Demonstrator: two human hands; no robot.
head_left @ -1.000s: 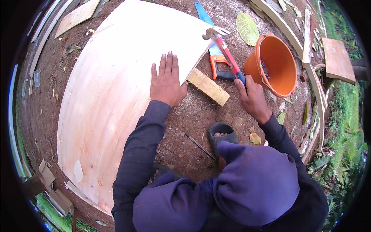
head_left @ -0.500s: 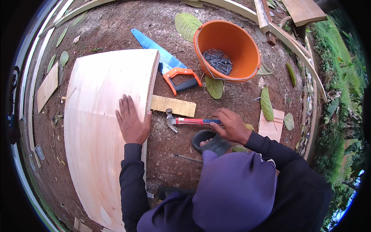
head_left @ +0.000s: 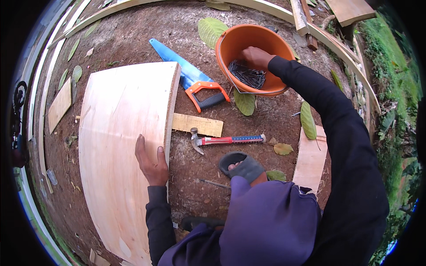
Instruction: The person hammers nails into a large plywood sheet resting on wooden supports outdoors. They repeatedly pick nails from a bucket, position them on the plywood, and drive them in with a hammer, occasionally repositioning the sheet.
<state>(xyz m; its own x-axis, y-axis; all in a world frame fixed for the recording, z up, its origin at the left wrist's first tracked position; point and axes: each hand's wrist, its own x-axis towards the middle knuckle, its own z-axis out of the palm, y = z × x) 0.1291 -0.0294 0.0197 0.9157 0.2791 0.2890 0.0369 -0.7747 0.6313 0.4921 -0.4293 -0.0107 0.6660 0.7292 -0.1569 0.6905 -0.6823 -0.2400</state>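
My left hand (head_left: 152, 162) rests near the right edge of a wide pale wooden board (head_left: 120, 119), open, its fingers stretched and thumb apart. My right hand (head_left: 257, 57) is inside an orange bucket (head_left: 277, 48), just over a heap of loose nails (head_left: 247, 76); its fingertips are hidden. A claw hammer (head_left: 230, 140) with a red and blue handle lies on the soil right of the board, held by neither hand. Beyond it lies a handsaw (head_left: 191, 73) with a blue blade and an orange and black handle. A short wood strip (head_left: 197, 124) sticks out from under the board.
A wood offcut (head_left: 310, 157) lies at the right, another (head_left: 60, 106) at the far left. Long timber rails (head_left: 262, 9) run round the work area. My sandalled foot (head_left: 242, 166) is close to the hammer. Large leaves (head_left: 307, 119) are scattered on the soil.
My right hand has let go of the hammer, left it on the ground and reached up into the bucket. My left hand has slid slightly nearer along the board and turned.
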